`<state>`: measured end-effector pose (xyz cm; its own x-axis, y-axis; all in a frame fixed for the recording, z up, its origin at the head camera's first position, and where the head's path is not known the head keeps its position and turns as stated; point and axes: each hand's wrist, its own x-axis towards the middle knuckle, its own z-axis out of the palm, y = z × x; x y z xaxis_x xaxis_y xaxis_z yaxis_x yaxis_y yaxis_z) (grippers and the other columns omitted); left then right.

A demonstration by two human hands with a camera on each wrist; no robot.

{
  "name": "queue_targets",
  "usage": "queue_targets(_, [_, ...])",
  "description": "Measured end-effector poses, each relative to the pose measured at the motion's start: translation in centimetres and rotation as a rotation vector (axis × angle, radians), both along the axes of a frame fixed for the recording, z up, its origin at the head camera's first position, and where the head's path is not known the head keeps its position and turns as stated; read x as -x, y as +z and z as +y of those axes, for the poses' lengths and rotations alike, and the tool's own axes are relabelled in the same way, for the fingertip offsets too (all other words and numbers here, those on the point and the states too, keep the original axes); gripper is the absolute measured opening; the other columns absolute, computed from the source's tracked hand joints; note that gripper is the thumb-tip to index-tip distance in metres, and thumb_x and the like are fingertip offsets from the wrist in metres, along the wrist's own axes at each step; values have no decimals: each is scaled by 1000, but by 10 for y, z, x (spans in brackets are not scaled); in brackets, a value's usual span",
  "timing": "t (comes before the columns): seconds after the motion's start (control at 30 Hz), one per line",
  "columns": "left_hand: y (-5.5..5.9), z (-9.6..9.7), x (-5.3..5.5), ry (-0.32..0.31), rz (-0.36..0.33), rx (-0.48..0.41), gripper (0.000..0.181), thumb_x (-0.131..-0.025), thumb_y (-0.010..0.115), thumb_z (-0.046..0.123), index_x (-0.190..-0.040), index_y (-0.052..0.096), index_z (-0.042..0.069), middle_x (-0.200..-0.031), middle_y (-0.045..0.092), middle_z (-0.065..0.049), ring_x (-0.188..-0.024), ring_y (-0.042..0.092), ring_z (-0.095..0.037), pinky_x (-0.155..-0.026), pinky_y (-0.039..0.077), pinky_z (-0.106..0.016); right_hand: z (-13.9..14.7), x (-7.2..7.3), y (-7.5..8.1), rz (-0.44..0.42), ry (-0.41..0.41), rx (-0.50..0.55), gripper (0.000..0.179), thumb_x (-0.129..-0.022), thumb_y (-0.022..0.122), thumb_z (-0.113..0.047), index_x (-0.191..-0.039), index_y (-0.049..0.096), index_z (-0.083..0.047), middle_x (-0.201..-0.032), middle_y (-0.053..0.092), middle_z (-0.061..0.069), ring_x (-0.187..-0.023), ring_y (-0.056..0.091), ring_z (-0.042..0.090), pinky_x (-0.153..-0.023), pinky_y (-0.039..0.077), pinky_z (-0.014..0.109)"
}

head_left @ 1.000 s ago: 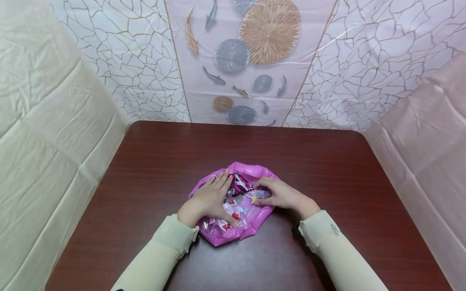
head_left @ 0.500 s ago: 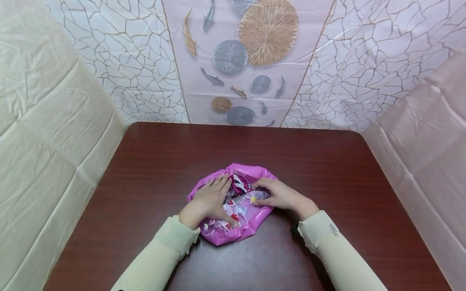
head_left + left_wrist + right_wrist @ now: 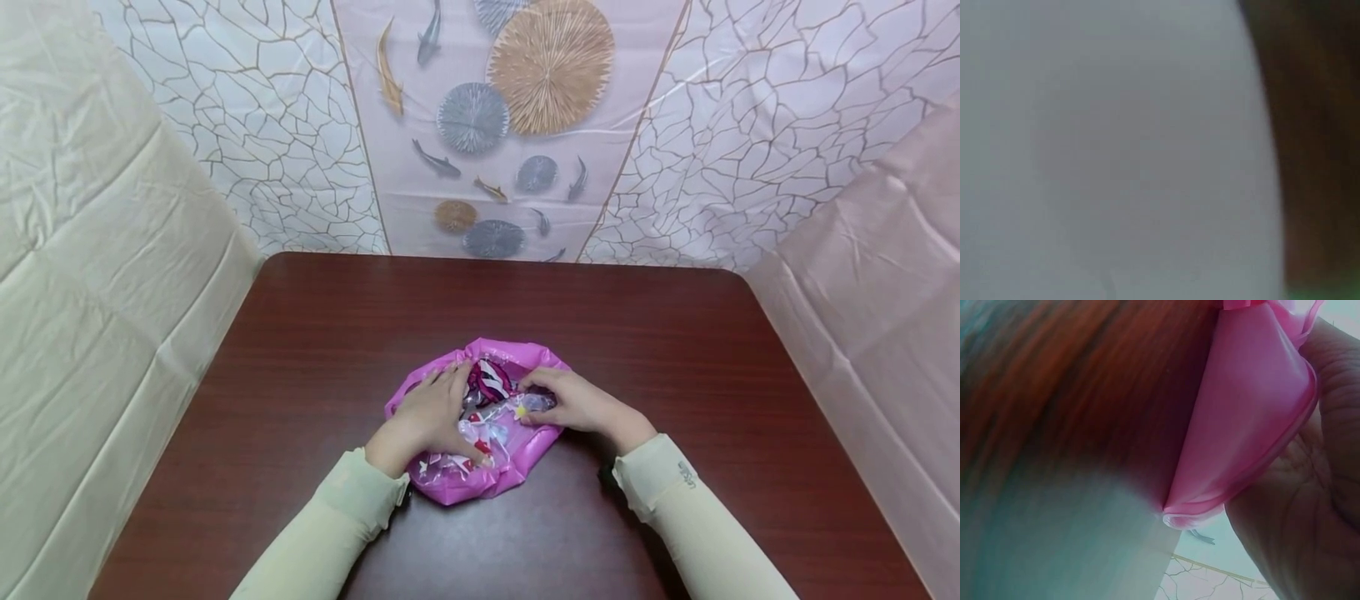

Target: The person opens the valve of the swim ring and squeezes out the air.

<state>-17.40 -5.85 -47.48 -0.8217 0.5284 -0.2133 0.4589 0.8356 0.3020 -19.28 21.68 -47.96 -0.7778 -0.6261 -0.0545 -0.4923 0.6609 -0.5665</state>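
In the head view a pink vinyl inflatable (image 3: 536,454), slack and wrinkled, lies at the middle of the table. Its clear inner part carries red, white and yellow figures and a magenta, black and white striped patch (image 3: 491,381). My left hand (image 3: 435,410) rests spread over its left side, fingers pointing away and thumb towards the right. Over on the right, my right hand (image 3: 581,402) curls its fingers and thumb round a crumpled clear part near the rim. Up close in the right wrist view, the pink wall (image 3: 1244,406) bulges beside the palm (image 3: 1285,500).
The dark red-brown table (image 3: 637,325) has rounded far corners. Patterned cloth (image 3: 480,192) hangs behind it, and pale cloth hangs at both sides. A pale blurred surface (image 3: 1135,156) fills most of the left wrist view.
The left hand's fingers have shifted slightly, showing a little more of the striped patch. The right hand keeps its hold, and the inflatable stays in nearly the same place.
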Motion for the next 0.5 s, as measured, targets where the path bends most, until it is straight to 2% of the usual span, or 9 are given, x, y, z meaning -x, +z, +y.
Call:
queue_targets(0.13, [-2, -1, 1, 21, 44, -71, 155, -49, 80, 84, -162, 2, 12, -163, 27, -15, -149, 27, -34, -120, 23, -49, 0, 1, 1, 13, -3, -2, 41, -86, 81, -33, -120, 66, -16, -118, 64, -3, -109, 57, 14, -99, 50, 40])
queue_targets(0.23, [-2, 0, 1, -9, 94, -61, 157, -49, 77, 86, -162, -6, 18, -162, 31, -13, -147, 30, -35, -120, 22, -50, -1, 0, 2, 1, -5, -4, 42, -86, 81, -32, -121, 65, -16, -119, 64, -2, -110, 57, 15, -100, 50, 40])
queue_targets(0.3, [-4, 1, 2, -34, 130, -21, 156, -49, 73, 90, -162, -10, 22, -160, 34, -12, -145, 33, -34, -120, 23, -50, -1, 0, 1, -6, -2, -6, 42, -86, 81, -31, -122, 65, -15, -120, 64, -2, -110, 57, 15, -100, 49, 41])
queue_targets(0.4, [-4, 5, 4, -62, 176, 37, 155, -47, 71, 93, -162, -7, 24, -157, 36, -14, -144, 34, -34, -119, 25, -52, -2, -2, 1, 3, 5, -7, 41, -86, 81, -30, -121, 65, -15, -120, 64, -1, -110, 57, 15, -100, 49, 40])
queue_targets(0.5, [-3, 9, 7, -78, 223, 80, 154, -44, 70, 94, -164, 7, 21, -156, 33, -17, -146, 28, -35, -118, 25, -54, -2, -2, 1, 21, 18, -2, 39, -87, 81, -29, -120, 65, -14, -118, 64, -1, -109, 58, 15, -99, 49, 40])
